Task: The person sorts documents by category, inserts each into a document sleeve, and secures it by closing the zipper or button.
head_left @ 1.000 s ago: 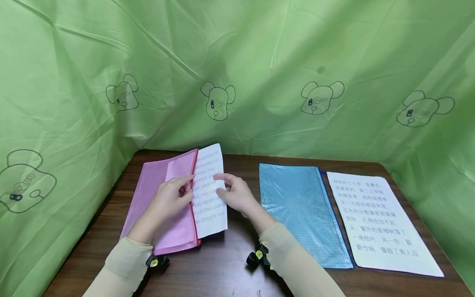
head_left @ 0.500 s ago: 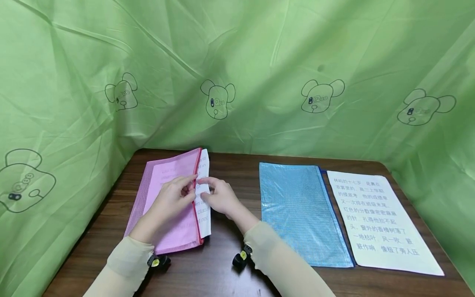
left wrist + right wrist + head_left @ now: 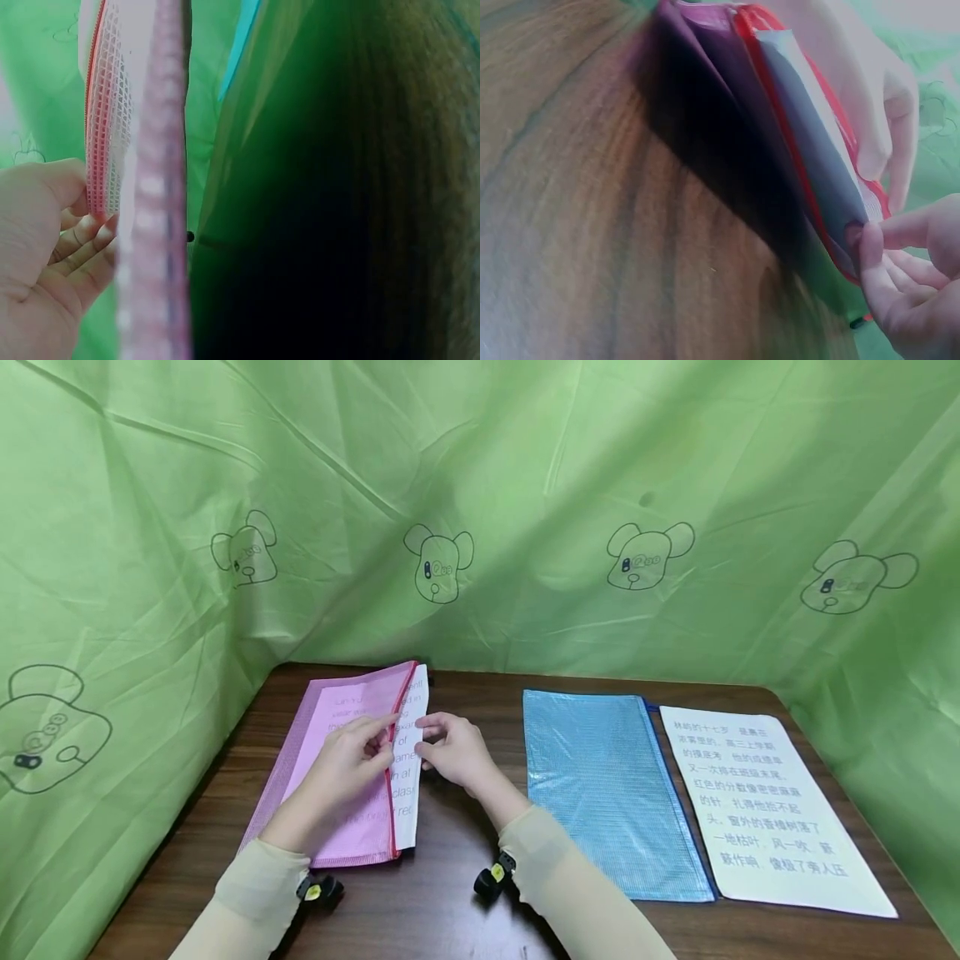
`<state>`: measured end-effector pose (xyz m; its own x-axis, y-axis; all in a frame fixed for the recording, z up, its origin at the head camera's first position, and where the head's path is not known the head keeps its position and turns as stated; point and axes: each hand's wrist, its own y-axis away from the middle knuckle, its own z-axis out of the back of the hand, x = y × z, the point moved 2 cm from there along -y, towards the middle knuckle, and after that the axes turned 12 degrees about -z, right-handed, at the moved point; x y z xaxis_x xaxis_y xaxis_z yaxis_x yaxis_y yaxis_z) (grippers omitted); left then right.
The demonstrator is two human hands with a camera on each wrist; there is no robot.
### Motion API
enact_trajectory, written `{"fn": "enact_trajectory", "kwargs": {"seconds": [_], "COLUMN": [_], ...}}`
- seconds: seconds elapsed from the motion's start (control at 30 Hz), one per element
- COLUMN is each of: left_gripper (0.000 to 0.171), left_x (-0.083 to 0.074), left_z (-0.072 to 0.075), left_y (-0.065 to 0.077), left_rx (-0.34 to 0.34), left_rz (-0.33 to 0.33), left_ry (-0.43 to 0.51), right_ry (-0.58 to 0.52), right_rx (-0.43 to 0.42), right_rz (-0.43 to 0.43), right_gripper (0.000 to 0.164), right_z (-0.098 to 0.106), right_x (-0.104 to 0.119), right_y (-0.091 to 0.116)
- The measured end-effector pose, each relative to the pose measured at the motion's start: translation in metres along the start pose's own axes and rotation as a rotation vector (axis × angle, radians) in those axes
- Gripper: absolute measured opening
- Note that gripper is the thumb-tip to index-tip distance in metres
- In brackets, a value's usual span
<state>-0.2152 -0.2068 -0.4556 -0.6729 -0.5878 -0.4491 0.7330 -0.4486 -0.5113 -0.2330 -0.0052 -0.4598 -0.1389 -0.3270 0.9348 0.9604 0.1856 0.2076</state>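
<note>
A pink mesh zip pouch (image 3: 356,847) with a red zipper edge is tilted up at the left of the table in the head view. A printed paper sheet (image 3: 407,785) lies mostly inside it, its text showing through the mesh, with a narrow strip sticking out on the right. My left hand (image 3: 347,760) pinches the pouch's upper layer by the zipper edge. With thumb and fingers, my right hand (image 3: 459,753) pinches the outer edge of the sheet. The right wrist view shows the paper (image 3: 814,131) between the two red zipper edges of the mouth.
Right of the hands, a blue mesh zip pouch (image 3: 600,793) lies flat on the dark wooden table (image 3: 450,902). Beside it is a white sheet with Chinese text (image 3: 772,810). A green curtain (image 3: 525,468) with bear drawings encloses the back and sides.
The right hand has moved left and pushed the sheet deeper into the pink pouch, so less paper sticks out. The left hand keeps its hold on the zipper edge.
</note>
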Motion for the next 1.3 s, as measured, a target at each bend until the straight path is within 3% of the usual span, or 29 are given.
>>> {"fn": "enact_trajectory", "kwargs": {"seconds": [0.4, 0.87, 1.07, 1.3], "left_gripper": [0.052, 0.052, 0.054, 0.051], "left_x": [-0.001, 0.005, 0.005, 0.006], "left_z": [-0.006, -0.008, -0.006, -0.006], "left_y": [0.003, 0.006, 0.004, 0.003], "left_rx": [-0.034, -0.025, -0.017, -0.007], "left_rz": [-0.095, -0.130, -0.079, -0.066], "left_ry": [0.027, 0.023, 0.040, 0.045], "right_ry": [0.106, 0.133, 0.062, 0.145], "right_rx": [-0.008, 0.033, 0.070, -0.112], "right_rz": [0.071, 0.074, 0.034, 0.050], "right_gripper": [0.035, 0.035, 0.026, 0.027], "right_z": [-0.022, -0.025, -0.007, 0.030], "right_x": [-0.004, -0.008, -0.010, -0.017], "right_y": [-0.006, -0.010, -0.019, -0.061]}}
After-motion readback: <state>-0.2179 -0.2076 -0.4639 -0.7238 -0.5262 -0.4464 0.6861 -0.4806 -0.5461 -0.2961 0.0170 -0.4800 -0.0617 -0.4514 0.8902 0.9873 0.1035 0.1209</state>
